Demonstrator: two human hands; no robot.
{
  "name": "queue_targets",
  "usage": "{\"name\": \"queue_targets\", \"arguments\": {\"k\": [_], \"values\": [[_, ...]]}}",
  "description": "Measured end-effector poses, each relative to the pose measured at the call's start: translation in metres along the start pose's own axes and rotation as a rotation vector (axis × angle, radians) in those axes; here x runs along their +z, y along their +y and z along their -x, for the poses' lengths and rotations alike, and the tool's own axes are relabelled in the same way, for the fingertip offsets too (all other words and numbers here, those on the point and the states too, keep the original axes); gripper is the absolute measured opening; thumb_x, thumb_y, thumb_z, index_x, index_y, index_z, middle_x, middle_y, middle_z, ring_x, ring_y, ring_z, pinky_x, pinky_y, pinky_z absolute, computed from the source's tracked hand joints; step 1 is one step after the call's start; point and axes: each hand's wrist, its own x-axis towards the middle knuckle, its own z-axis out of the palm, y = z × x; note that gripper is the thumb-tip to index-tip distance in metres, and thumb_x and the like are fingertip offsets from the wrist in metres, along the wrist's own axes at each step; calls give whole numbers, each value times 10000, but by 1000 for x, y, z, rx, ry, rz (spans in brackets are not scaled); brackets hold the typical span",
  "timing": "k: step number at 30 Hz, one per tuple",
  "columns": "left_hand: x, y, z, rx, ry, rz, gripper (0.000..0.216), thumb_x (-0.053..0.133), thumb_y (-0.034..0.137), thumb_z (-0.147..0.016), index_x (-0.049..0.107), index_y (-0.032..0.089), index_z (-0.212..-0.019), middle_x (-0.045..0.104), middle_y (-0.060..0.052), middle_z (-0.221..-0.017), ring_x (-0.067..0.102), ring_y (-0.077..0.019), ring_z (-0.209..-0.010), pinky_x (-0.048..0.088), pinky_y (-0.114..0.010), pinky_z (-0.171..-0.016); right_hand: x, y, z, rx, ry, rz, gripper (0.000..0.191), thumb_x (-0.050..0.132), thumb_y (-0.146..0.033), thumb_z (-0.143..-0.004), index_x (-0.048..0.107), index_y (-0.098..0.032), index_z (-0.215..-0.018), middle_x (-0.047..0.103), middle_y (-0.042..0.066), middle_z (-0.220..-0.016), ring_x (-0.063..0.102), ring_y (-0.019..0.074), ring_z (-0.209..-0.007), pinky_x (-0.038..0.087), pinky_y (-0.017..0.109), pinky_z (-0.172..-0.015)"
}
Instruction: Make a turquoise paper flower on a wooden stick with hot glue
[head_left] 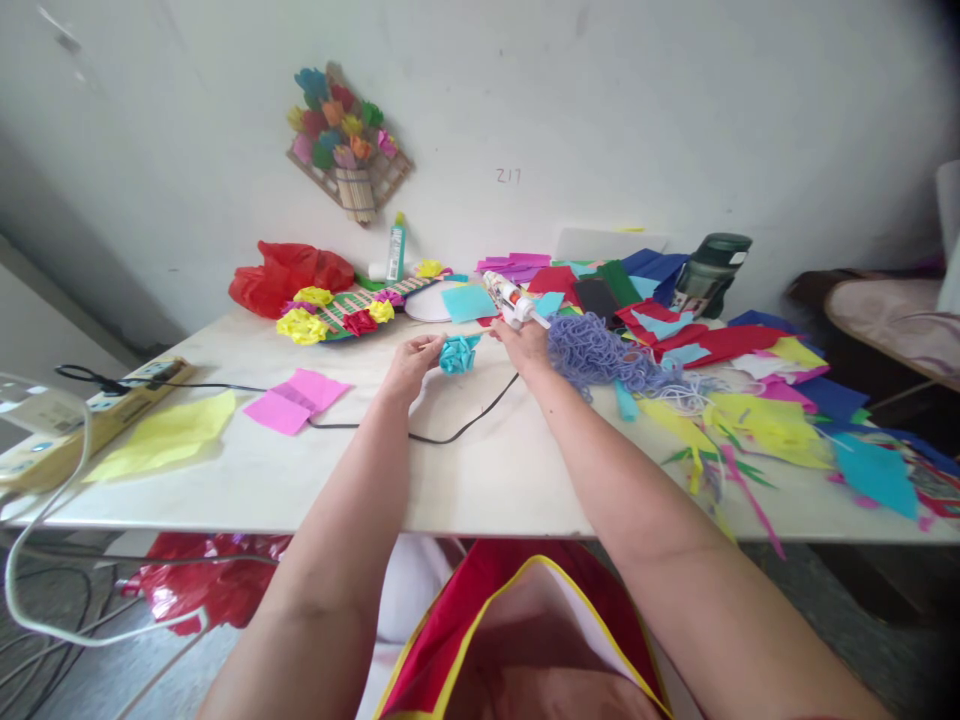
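My left hand has its fingers closed on a teal crepe-paper flower, held just above the table. A short twisted tip sticks out of the flower on its right side. To the right of it, my right hand is closed around a white hot glue gun, whose nozzle points right. Its handle is mostly hidden by my fingers. A black cord runs from under my right wrist across the table to the left. Beside my right hand lies a tangled heap of purple yarn.
Pink paper, yellow paper and a power strip lie left. Behind are a flower-decorated piece, red plastic bag and glue bottle. Coloured paper scraps and a dark bottle are right.
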Motion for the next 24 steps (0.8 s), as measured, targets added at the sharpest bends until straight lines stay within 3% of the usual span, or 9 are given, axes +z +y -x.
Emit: {"name": "queue_targets", "arguments": {"k": [11, 17, 21, 24], "values": [[-2, -3, -3, 4, 15, -12, 549, 901, 580, -427, 701, 147, -700, 668, -25, -608, 610, -137, -596, 524, -288, -689, 2, 4, -2, -11, -21, -9, 192, 630, -320, -804, 716, -165, -878, 752, 75, -858, 726, 227, -900, 574, 348, -842], [-2, -1, -2, 12, 64, 0, 554, 907, 561, -410, 717, 143, -720, 683, -39, -631, 622, -145, -598, 540, -303, -698, 4, 8, -2, -59, -38, -10, 233, 622, -348, -814, 709, -178, -949, 750, 54, -844, 718, 218, -891, 571, 353, -828], [-3, 2, -2, 13, 118, 8, 517, 906, 524, -430, 703, 144, -715, 678, -42, -621, 648, -170, -624, 555, -327, -718, 1, 5, -1, -67, -18, 110, 297, 572, -394, -854, 690, -195, -1041, 747, 56, -895, 707, 212, -881, 556, 346, -808], [-7, 3, -5, 24, 255, 25, 448, 880, 487, -496, 673, 150, -707, 656, -26, -601, 663, -183, -646, 557, -332, -721, -7, -1, 1, -131, 44, 310, 324, 557, -424, -868, 677, -213, -1082, 737, 77, -1011, 680, 226, -970, 532, 335, -814]]}}
